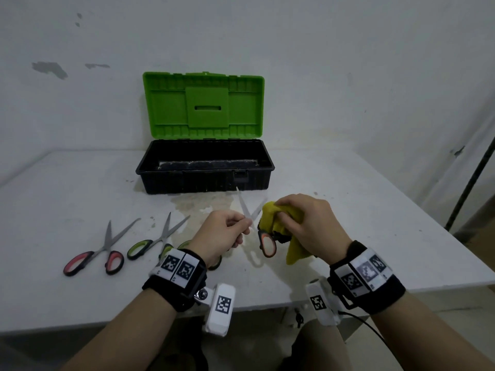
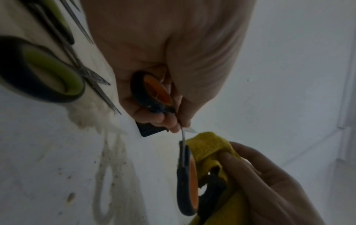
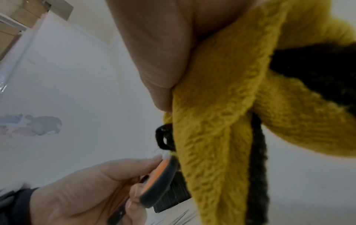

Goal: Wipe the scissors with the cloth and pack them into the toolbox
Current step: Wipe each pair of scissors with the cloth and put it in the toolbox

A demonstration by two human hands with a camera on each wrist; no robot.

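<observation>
Fingers of the left hand [image 1: 225,232] were curled round one black-and-orange handle of the open steel scissors [image 1: 251,214], with the thumb and fingertips pinching near the place where the blades cross. Both blades pointed up and away, spread in a V above the table. Just beside it, the right hand [image 1: 308,223] had its fingers bunched round the fuzzy yellow cloth [image 1: 281,218], and the cloth was pressed against one blade and the other handle loop [image 1: 267,245]. A loose end of the cloth hung down toward the white table [image 1: 348,210].

To the left on the table lay two more pairs, both open: the scissors with red handles [image 1: 99,253] and, nearer the left hand, the scissors with green handles [image 1: 158,241]. Another green handle peeked out from under the left wrist.

Farther back stood the black plastic toolbox [image 1: 205,170] with its green lid [image 1: 203,104] standing open against the white wall.
</observation>
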